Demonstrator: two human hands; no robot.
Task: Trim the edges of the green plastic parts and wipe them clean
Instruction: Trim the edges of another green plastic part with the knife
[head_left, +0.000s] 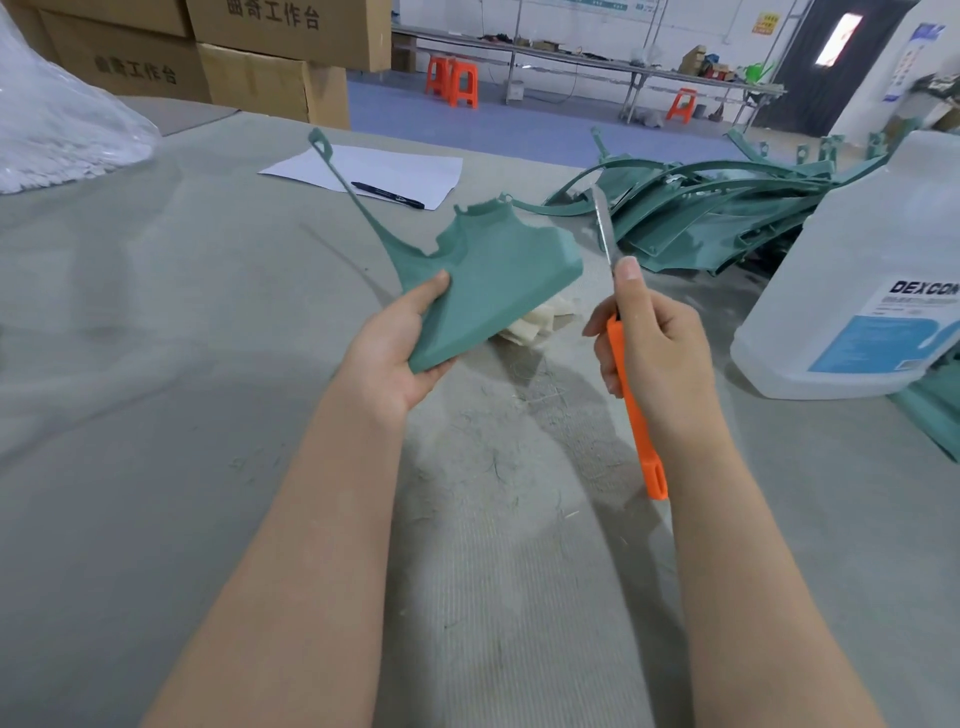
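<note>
Green plastic part (488, 280) sits clamped in the left grip (396, 353), left of the jug (857, 249) (labelled DEXCON); right grip (660, 343) clasps an orange-handled knife (639, 431).

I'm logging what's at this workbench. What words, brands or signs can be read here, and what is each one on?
"曲奇工作台": on the top cardboard box, its upper edge cut by the frame.
"曲奇工作台": on the left cardboard box.
"DEXCON": on the label of the clear jug, possibly cut off at the frame edge.
Too blurred or small to read: the label's fine print, the wall signs, the marking on the pen.
</note>
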